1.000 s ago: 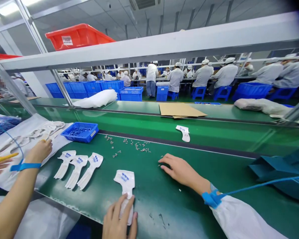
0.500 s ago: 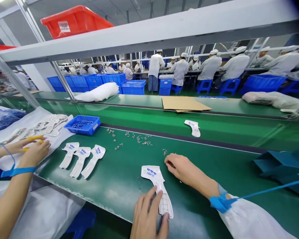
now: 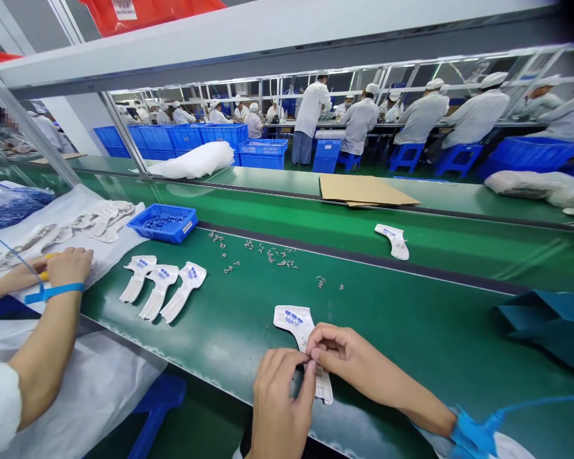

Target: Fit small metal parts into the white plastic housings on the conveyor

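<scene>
A white plastic pistol-grip handle shell (image 3: 294, 319) with blue pieces in its wide end lies on the green bench in front of me. Over its narrow part, the fingertips of my left hand (image 3: 282, 398) and my right hand (image 3: 342, 350) meet. Both hands are closed in a pinch; whatever is between the fingertips is too small to make out. Small silvery metal parts (image 3: 282, 260) are scattered in little heaps beyond the shell, with a nearer heap (image 3: 321, 281) behind my right hand. To the left lie three similar handle shells (image 3: 184, 292).
A blue tray (image 3: 155, 234) of small blue pieces stands at the back left. Beside it, a co-worker's hands (image 3: 69, 268) work near white shells on a sheet. Another handle shell (image 3: 396, 243) rests on the green belt. Cardboard (image 3: 363, 190) lies behind; a blue cord trails from my right wrist.
My right hand has moved from the small metal parts toward me to meet my left fingertips. My left fingers have drawn from spread to a pinch. The view has tilted down slightly.
</scene>
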Tool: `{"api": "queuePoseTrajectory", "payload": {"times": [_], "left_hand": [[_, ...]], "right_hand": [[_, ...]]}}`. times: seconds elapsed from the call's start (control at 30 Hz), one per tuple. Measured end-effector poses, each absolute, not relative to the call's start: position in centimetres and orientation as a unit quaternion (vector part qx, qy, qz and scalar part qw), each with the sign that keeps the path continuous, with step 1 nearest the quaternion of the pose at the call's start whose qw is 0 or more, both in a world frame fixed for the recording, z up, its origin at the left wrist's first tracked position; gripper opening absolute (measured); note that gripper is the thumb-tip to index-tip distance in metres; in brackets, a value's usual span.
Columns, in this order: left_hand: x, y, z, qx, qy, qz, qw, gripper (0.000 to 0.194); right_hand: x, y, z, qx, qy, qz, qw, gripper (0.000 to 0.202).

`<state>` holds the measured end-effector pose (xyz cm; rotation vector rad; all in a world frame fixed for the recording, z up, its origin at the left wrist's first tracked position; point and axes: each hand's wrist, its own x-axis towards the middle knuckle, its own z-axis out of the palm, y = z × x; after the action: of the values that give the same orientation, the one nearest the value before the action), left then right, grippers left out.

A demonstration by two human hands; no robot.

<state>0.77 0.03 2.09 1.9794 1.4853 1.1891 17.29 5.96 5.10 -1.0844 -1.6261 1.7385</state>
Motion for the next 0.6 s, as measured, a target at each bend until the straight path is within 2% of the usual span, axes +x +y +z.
{"api": "queuePoseTrajectory", "payload": {"times": [0.2, 0.33, 0.47, 0.6], "left_hand": [[1.0, 0.1, 1.8, 0.706, 0.551, 0.430, 0.116, 0.013], [0.7, 0.1, 2.2, 0.724, 0.554, 0.388, 0.134, 0.009], [0.1, 0.2, 2.3, 0.763, 0.552, 0.300, 0.153, 0.043], [-0.1, 0.4, 2.0, 0.787, 0.542, 0.249, 0.159, 0.054]], "right_hand": [[17.4, 5.8, 5.3, -0.446, -0.628, 0.597, 0.223, 0.029], [17.8, 6.0, 6.0, -0.477, -0.667, 0.539, 0.194, 0.025], [18.0, 6.1, 6.6, -0.502, -0.694, 0.496, 0.140, 0.025], [17.6, 6.0, 6.8, -0.498, -0.717, 0.476, 0.104, 0.026]]}}
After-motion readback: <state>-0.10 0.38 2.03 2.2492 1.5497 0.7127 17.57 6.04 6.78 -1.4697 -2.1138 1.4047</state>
